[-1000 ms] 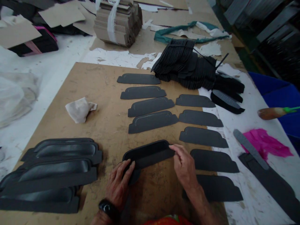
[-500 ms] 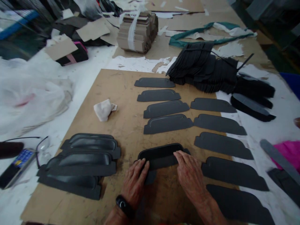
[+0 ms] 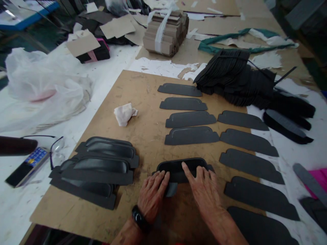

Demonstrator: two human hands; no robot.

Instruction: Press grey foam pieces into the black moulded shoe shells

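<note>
A dark grey moulded piece point(image 3: 178, 167) lies on the brown board point(image 3: 133, 92) right in front of me. My left hand point(image 3: 153, 195), a black watch on its wrist, presses flat on the piece's left end with fingers stretched out. My right hand point(image 3: 204, 190) lies flat across its right half, index finger reaching onto the raised middle. Beyond it sit flat dark grey pieces with ridged outlines point(image 3: 191, 135) in a column, and a second column of plain flat pieces point(image 3: 249, 142) to the right. A pile of finished-looking moulded pieces point(image 3: 102, 166) lies at my left.
A crumpled white rag point(image 3: 124, 114) lies on the board. A bundle of black cut pieces point(image 3: 237, 80) sits at the back right, a tied cardboard stack point(image 3: 165, 32) behind. Left of the board are a plastic bag point(image 3: 41, 92), glasses point(image 3: 57, 149) and a calculator-like device point(image 3: 28, 165).
Both hands moved inward onto the moulded piece, going from gripping its ends to pressing flat on it. The view panned left and forward.
</note>
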